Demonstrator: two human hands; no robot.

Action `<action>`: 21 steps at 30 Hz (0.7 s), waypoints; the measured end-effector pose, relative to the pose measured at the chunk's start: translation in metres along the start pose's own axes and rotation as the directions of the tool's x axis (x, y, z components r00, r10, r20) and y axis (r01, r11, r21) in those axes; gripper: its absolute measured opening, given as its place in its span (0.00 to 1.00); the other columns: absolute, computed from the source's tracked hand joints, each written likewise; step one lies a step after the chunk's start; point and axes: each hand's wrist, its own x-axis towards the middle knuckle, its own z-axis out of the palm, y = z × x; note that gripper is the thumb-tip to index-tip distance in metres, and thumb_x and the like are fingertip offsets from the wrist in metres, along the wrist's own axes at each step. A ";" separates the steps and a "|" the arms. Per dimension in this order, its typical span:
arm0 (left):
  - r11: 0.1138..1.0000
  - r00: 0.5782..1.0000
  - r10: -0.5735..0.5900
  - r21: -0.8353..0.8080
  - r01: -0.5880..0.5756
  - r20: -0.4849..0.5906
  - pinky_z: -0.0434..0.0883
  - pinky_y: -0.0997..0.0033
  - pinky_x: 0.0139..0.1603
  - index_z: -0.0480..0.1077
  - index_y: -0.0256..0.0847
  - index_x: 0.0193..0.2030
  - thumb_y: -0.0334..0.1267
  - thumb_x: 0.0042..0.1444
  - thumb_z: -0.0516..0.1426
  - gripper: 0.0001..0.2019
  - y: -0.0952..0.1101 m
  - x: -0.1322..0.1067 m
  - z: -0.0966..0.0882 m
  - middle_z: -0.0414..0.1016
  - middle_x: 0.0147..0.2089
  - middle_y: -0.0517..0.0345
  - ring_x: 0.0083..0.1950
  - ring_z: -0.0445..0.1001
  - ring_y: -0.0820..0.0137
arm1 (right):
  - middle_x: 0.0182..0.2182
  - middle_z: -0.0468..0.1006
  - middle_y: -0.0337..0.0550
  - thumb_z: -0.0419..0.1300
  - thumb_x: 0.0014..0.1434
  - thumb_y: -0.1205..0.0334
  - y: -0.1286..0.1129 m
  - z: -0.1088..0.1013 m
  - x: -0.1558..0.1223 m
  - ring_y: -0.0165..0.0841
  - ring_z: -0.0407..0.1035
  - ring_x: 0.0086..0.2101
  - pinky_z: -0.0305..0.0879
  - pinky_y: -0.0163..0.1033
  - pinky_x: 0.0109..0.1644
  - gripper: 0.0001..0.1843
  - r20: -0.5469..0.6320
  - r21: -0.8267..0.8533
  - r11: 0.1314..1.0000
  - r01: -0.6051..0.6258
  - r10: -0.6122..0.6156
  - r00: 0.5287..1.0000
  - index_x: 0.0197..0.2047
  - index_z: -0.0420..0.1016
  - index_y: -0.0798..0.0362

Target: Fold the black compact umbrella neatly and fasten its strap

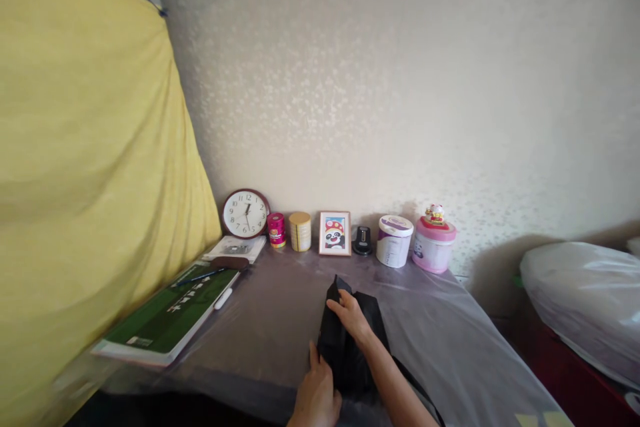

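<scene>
A black fabric bag (371, 310) lies on the table near its front, with a thin black strap (417, 383) trailing off to the right. Reaching across the bag, my right hand (353, 317) is closed on its far upper part, thumb and fingers pinching the cloth. My left hand (315, 390) grips the near left edge, with the index finger along the side. The hands and right forearm cover the bag's middle, so its opening cannot be made out.
The table (270, 320) has a shiny cover. At left lie a green book (175, 313), a pen (200, 277) and a white marker (223, 299). A clock (246, 213), pink tin (276, 230), picture frame (335, 233) and tubs (395, 241) line the wall. A yellow curtain (90, 147) hangs left.
</scene>
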 end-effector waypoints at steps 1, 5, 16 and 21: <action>1.000 1.000 0.000 0.001 0.000 0.000 0.62 0.71 0.55 0.43 0.27 0.64 0.23 0.46 0.50 0.37 0.000 0.000 0.000 0.34 0.67 0.33 0.56 0.66 0.62 | 0.21 0.71 0.36 0.59 0.47 0.55 0.002 0.003 0.001 0.30 0.65 0.25 0.61 0.33 0.28 0.11 0.013 -0.063 0.998 -0.003 0.004 1.000 0.31 0.71 0.54; 0.999 0.999 0.033 0.000 -0.033 -0.019 0.63 0.72 0.55 0.46 0.26 0.63 0.25 0.45 0.51 0.36 -0.004 0.000 0.000 0.37 0.67 0.34 0.55 0.67 0.62 | 0.22 0.70 0.35 0.57 0.50 0.60 0.008 0.009 0.005 0.29 0.65 0.26 0.59 0.32 0.28 0.09 0.043 -0.268 0.963 -0.017 0.029 0.999 0.34 0.71 0.54; 0.980 0.960 0.167 0.145 -0.137 -0.223 0.62 0.61 0.56 0.62 0.37 0.55 0.39 0.57 0.43 0.21 -0.024 -0.009 -0.005 0.60 0.60 0.43 0.59 0.62 0.57 | 0.27 0.78 0.42 0.55 0.54 0.59 0.006 0.010 0.005 0.33 0.70 0.31 0.60 0.34 0.35 0.15 0.144 -0.403 0.915 0.007 0.056 0.988 0.43 0.72 0.56; 0.935 0.907 0.350 0.143 -0.324 -0.234 0.56 0.56 0.62 0.60 0.40 0.57 0.35 0.53 0.47 0.23 -0.008 0.003 0.001 0.57 0.62 0.49 0.62 0.57 0.56 | 0.30 0.80 0.38 0.47 0.60 0.55 -0.006 0.006 -0.006 0.30 0.71 0.30 0.62 0.32 0.35 0.18 0.358 -0.345 0.918 0.195 -0.063 0.932 0.35 0.76 0.51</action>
